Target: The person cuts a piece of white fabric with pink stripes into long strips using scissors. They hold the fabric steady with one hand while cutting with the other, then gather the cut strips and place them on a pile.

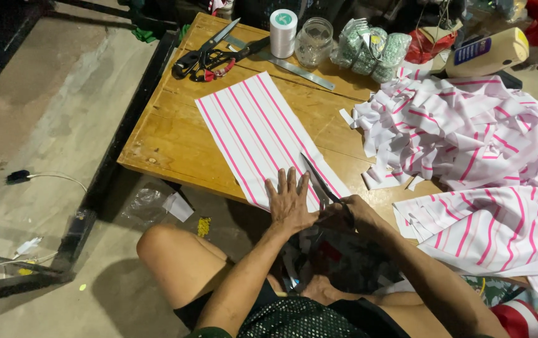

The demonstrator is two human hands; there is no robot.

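A long strip of white fabric with pink stripes lies diagonally on a low wooden table. My left hand presses flat on the strip's near end, fingers spread. Right beside it, my right hand grips black scissors whose blades point up along the strip and lie on the fabric.
A heap of cut striped pieces and a larger striped piece fill the table's right side. At the back edge are another pair of scissors, a metal ruler, a thread spool, a glass jar and a cream-coloured bottle.
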